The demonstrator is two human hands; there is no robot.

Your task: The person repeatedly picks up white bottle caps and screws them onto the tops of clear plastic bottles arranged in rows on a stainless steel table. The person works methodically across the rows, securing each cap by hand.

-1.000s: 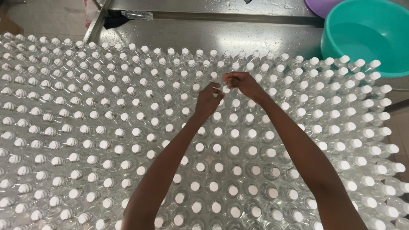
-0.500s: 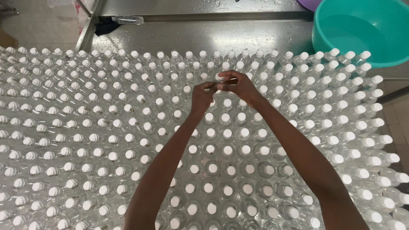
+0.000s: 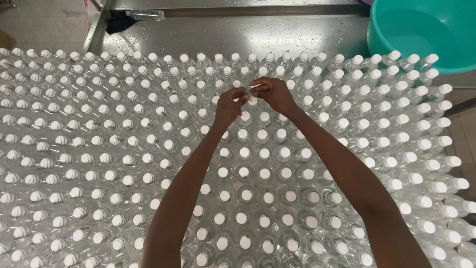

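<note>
Clear seal strip (image 3: 249, 92): I see left hand (image 3: 229, 105) and right hand (image 3: 274, 93) now closer together near table's far edge, fingertips pinching it above capped bottles (image 3: 243, 173).

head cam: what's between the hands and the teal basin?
Rows of clear capped bottles fill the stretch from the left hand and right hand to the teal basin; head view.

Under both hands stand clear, glossy plastic bottles (image 3: 264, 174) with matt white caps; beyond the hands lies wet, dull-shining steel table (image 3: 238, 37); right, a smooth teal plastic basin (image 3: 421, 32).
</note>
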